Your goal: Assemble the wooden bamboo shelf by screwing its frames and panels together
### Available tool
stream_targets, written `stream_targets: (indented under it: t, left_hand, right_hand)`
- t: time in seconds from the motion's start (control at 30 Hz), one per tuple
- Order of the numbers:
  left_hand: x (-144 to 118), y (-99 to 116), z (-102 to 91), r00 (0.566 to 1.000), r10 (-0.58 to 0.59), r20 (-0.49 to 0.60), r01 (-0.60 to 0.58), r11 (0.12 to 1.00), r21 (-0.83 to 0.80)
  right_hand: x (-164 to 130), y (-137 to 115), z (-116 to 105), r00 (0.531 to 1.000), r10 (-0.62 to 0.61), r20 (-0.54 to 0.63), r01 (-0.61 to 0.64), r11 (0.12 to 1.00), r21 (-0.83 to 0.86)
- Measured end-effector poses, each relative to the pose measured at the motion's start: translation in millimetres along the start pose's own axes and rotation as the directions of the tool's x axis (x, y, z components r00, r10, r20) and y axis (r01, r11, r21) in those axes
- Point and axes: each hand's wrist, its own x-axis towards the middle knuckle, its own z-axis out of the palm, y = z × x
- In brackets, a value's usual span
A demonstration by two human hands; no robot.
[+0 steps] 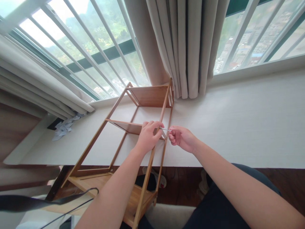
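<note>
Head view, read from left to right. At far left, crumpled white paper (pixel 65 126) lies on the white tabletop (pixel 238 127) below the window; a dark strap (pixel 47 198) crosses the lower corner. A bamboo shelf rack (pixel 100 140) lies tipped on its side, its upper end resting on the tabletop near the curtain (pixel 183 47) and its lower end hanging past the tabletop edge toward the floor.

The left hand (pixel 148 137) is curled around the rack's right-hand upright where the middle shelf board (pixel 128 127) meets it, thumb and fingers closed on the rail. Just to its right, the right hand (pixel 181 138) pinches a thin metal tool (pixel 166 129), most likely a small hex key, between thumb and fingertips; the tool's tip points into the rail beside the left thumb. The fastener itself cannot be made out.

Judgement on technique: the step appears to be working a fastener at this shelf joint. It would go best with the left hand bracing the upright firmly so the tipped rack does not slide along the tabletop, and with the tool kept square to the rail and fully seated, since a slanted tool could slip out or round the socket. Short, light turns suit bamboo, which can split if the joint is over-tightened.
</note>
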Motion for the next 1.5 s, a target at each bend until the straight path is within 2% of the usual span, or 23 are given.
stream_targets:
  t: [0.1,0.2,0.27,0.33,0.4,0.43,0.57,0.67,0.93,1.03,1.13,1.27,1.4,1.5]
  left_hand:
    - [0,0,0.0,1.000,0.005,-0.003,-0.005,1.000,0.004]
    - [0,0,-0.4,1.000,-0.008,0.001,0.008,1.000,-0.009]
    - [0,0,-0.7,1.000,-0.016,0.003,0.016,1.000,-0.018]
    - [0,1,-0.8,1.000,-0.017,0.000,0.017,1.000,-0.023]
    - [0,2,-0.8,1.000,-0.018,0.000,0.018,1.000,-0.022]
    - [0,2,-0.9,1.000,-0.019,0.002,0.019,1.000,-0.020]
    - [0,1,-1.3,1.000,-0.024,0.010,0.024,1.000,-0.011]
    - [0,1,-1.6,1.000,-0.017,0.011,0.017,1.000,-0.012]
    - [0,1,-0.3,0.999,-0.030,0.013,0.031,0.999,-0.021]
    - [0,0,0.4,1.000,-0.023,0.006,0.023,1.000,-0.020]
    - [0,-1,0.5,1.000,-0.011,0.001,0.011,1.000,-0.009]
    - [0,0,0.1,1.000,-0.005,0.000,0.005,1.000,0.007]
    - [0,0,0.5,1.000,-0.008,-0.006,0.008,1.000,-0.004]
    - [0,0,0.8,1.000,-0.004,-0.008,0.004,1.000,-0.007]
  right_hand:
    - [1,3,-1,1.000,0.005,0.018,-0.005,0.999,-0.033]
    - [1,4,-3,0.981,-0.187,-0.046,0.167,0.946,-0.277]
    - [-1,2,-6,0.922,-0.382,-0.061,0.293,0.793,-0.535]
    - [-4,0,-10,0.842,-0.540,0.006,0.360,0.552,-0.752]
    - [-7,-4,-14,0.782,-0.615,0.103,0.374,0.331,-0.866]
    - [-8,-5,-16,0.763,-0.631,0.140,0.371,0.250,-0.895]
    - [-10,-9,-20,0.716,-0.648,0.259,0.370,0.037,-0.928]
    - [-10,-10,-20,0.701,-0.646,0.302,0.377,-0.025,-0.926]
    - [-10,-7,-19,0.685,-0.659,0.311,0.369,-0.055,-0.928]
    - [-9,-6,-18,0.700,-0.646,0.305,0.358,-0.053,-0.932]
    - [-10,-4,-16,0.727,-0.633,0.266,0.348,0.006,-0.938]
    - [-10,-1,-10,0.766,-0.612,0.199,0.380,0.181,-0.907]
    - [-9,2,-4,0.831,-0.556,0.031,0.367,0.504,-0.782]
    - [-6,4,0,0.890,-0.454,-0.048,0.340,0.729,-0.595]
